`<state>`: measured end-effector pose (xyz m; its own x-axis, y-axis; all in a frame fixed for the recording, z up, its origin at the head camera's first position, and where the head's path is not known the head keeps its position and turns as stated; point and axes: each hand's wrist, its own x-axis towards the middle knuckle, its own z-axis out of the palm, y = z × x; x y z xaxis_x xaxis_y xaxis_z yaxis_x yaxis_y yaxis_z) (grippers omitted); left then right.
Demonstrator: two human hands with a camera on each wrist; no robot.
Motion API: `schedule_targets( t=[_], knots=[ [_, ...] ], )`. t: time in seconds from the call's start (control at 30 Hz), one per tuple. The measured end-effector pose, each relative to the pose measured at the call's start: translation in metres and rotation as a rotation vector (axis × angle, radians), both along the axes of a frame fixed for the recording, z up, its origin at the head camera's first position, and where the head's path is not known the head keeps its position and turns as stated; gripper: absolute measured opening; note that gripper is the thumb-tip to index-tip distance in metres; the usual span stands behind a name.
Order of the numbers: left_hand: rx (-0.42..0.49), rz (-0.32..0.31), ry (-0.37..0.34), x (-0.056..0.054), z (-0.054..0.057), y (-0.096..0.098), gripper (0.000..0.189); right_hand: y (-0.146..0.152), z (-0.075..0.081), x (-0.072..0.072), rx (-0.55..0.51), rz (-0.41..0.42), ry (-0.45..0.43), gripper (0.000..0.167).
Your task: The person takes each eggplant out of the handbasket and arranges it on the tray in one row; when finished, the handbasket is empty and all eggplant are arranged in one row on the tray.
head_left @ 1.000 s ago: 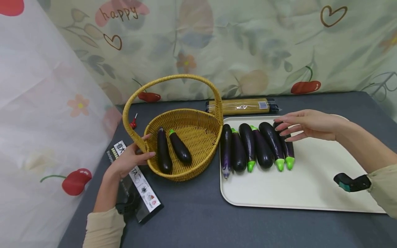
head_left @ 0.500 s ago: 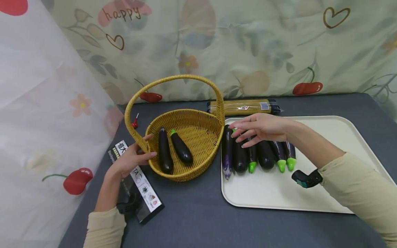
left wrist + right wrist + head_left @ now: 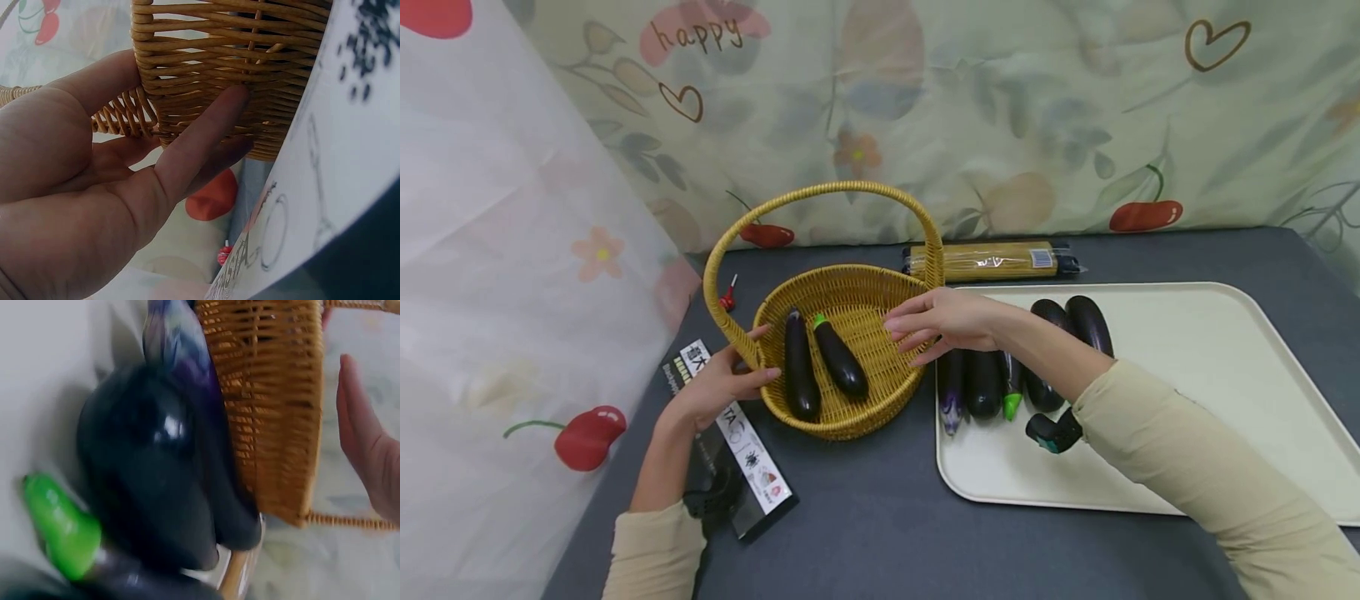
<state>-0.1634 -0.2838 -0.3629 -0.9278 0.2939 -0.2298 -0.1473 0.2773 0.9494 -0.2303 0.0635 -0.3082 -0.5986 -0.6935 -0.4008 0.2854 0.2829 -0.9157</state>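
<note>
A yellow wicker basket with a tall handle holds two eggplants, one longer and one shorter with a green cap. My left hand grips its left side near the handle's foot; in the left wrist view the fingers lie against the woven wall. Over the basket's right rim hovers my right hand, fingers extended, holding nothing. Several eggplants lie side by side on a cream tray, some partly hidden by the right forearm. Close up, the right wrist view shows a dark eggplant.
Behind the tray lies a clear-wrapped pack of thin yellow sticks. A black and white printed box sits under the left forearm. Near the basket's far left is a small red object. A patterned cloth hangs behind the table.
My right hand has swept left, from above the tray's rightmost eggplants to the basket's right rim, holding nothing throughout. The left hand and basket have stayed in place.
</note>
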Motion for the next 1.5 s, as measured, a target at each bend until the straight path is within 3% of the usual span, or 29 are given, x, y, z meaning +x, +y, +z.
schedule_targets(
  t=[0.37, 0.7, 1.1, 1.37, 1.5],
  knots=[
    [0.0, -0.006, 0.002, 0.0, -0.001, 0.0, 0.075, -0.047, -0.017, -0.005, 0.124, -0.095, 0.034, 0.048],
    [-0.002, -0.001, 0.005, 0.0, -0.002, 0.0, 0.074, -0.076, -0.033, 0.001, 0.292, -0.215, 0.136, 0.054],
    [-0.007, 0.001, -0.001, 0.0, 0.001, 0.0, 0.074, -0.101, -0.048, 0.01, 0.423, -0.208, 0.242, 0.069],
    [-0.006, 0.003, -0.002, 0.0, 0.001, 0.0, 0.074, -0.108, -0.051, 0.013, 0.433, -0.204, 0.235, 0.071],
    [-0.002, 0.004, -0.001, 0.0, 0.0, 0.0, 0.074, -0.105, -0.05, 0.01, 0.364, -0.198, 0.158, 0.066]
  ],
)
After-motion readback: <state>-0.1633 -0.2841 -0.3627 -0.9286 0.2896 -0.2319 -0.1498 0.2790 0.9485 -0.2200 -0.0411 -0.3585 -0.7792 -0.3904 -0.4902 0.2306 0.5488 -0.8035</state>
